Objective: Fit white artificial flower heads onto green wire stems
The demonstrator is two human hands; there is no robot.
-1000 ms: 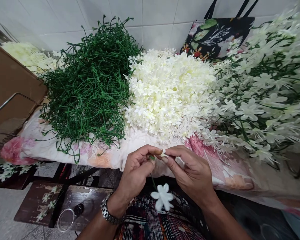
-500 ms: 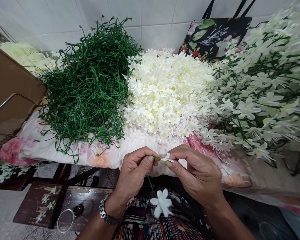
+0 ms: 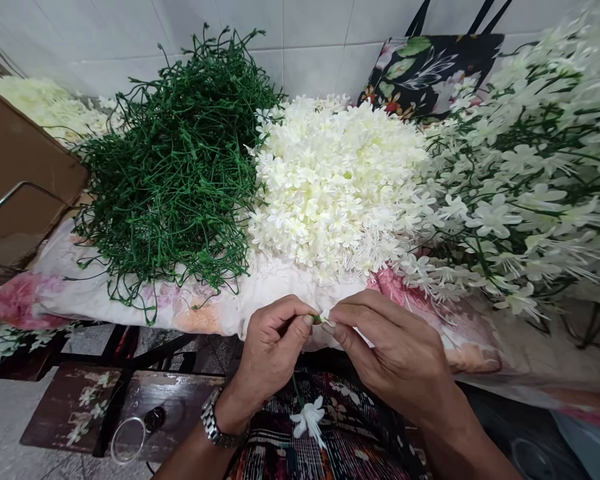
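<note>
My left hand pinches a thin green plastic stem between thumb and forefinger. From that stem a white artificial flower hangs below, over my lap. My right hand is closed on a small white flower, mostly covered by its fingertips. The small flower meets the green stem tip between the two hands; how far it sits on the tip I cannot make out. Behind my hands lie a heap of green stems and a heap of loose white flower heads.
Assembled white flower sprays fill the right side. A cardboard box stands at the left, and a dark floral bag leans on the tiled wall. Floral cloth covers the work surface. A wooden stool is below at left.
My right hand has moved slightly left, bringing the small white flower against the stem tip. The hanging flower has swung a little left and turned.
</note>
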